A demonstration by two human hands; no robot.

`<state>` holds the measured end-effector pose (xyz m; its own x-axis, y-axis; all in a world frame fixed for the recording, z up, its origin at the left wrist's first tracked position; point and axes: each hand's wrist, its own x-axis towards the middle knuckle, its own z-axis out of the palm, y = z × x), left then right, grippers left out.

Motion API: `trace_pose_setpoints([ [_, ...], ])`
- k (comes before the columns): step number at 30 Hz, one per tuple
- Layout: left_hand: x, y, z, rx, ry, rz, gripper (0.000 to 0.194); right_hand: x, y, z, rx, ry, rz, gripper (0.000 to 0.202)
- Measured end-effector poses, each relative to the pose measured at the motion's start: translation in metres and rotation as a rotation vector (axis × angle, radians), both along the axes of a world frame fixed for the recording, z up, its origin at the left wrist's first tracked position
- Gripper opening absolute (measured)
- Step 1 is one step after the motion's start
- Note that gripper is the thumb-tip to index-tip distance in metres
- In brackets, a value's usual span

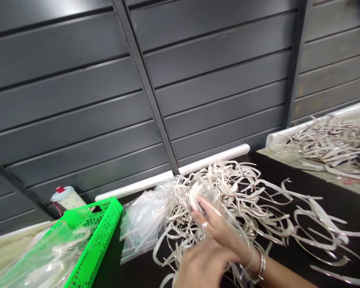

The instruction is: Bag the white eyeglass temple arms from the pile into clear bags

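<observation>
My right hand point(214, 224), with a bangle at the wrist, reaches in from the lower right. Its fingers are closed on a coiled bundle of white strips point(195, 193). Clear plastic film of a bag point(211, 190) surrounds the bundle and part of this hand. My left hand point(202, 264) is just below and crosses in front of the right forearm; motion smears its fingers, so I cannot make out its grip. Beneath and beyond both hands spreads a tangled pile of loose white strips point(243, 180) with shiny edges. A stack of clear plastic bags point(142, 224) lies left of the pile.
At the left stands a green perforated basket point(91, 260) holding filled clear bags point(58, 256). Behind it is a pale cup with a red-topped lid point(66, 198). More strips point(342, 144) lie at the far right. White tubes point(216, 158) run along the grey panelled wall point(222, 80).
</observation>
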<state>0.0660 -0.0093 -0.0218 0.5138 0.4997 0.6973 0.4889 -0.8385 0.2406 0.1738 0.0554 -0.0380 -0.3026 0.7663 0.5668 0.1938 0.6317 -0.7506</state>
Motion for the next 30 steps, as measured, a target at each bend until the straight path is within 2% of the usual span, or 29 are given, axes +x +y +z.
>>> trace_pose_setpoints([
  [2,-0.017,0.005,0.01,-0.065,-0.324,0.146,0.023,0.007,-0.005,0.006,0.083,-0.129,-0.052,0.03],
  [4,-0.032,0.01,0.018,-0.162,-0.65,0.267,0.03,0.011,-0.008,0.013,0.25,-0.279,-0.077,0.033],
  [6,-0.044,0.015,0.023,-0.34,-0.837,0.288,0.046,0.012,-0.01,0.02,0.417,-0.414,-0.074,0.035],
  [9,-0.054,0.019,0.032,-0.646,-0.829,0.233,0.06,0.011,-0.014,0.025,0.579,-0.533,-0.015,0.035],
  [11,-0.056,0.02,0.037,-0.796,-0.709,0.202,0.055,0.01,-0.015,0.023,0.633,-0.523,0.048,0.036],
  [13,-0.055,0.019,0.041,-0.868,-0.628,0.199,0.045,0.009,-0.016,0.018,0.664,-0.493,0.094,0.039],
  [17,-0.053,0.019,0.042,-0.885,-0.658,0.226,0.035,0.014,-0.017,0.014,0.641,-0.456,0.154,0.042],
  [23,-0.07,0.029,0.04,-0.822,-0.825,0.236,0.031,0.039,-0.013,0.033,0.469,-0.445,0.164,0.031],
  [26,-0.074,0.033,0.039,-0.776,-1.021,0.192,0.031,0.051,-0.004,0.04,0.456,-0.235,0.132,0.026],
  [30,-0.074,0.037,0.039,-0.748,-1.194,0.134,0.037,0.06,0.006,0.039,0.364,0.127,-0.089,0.035],
])
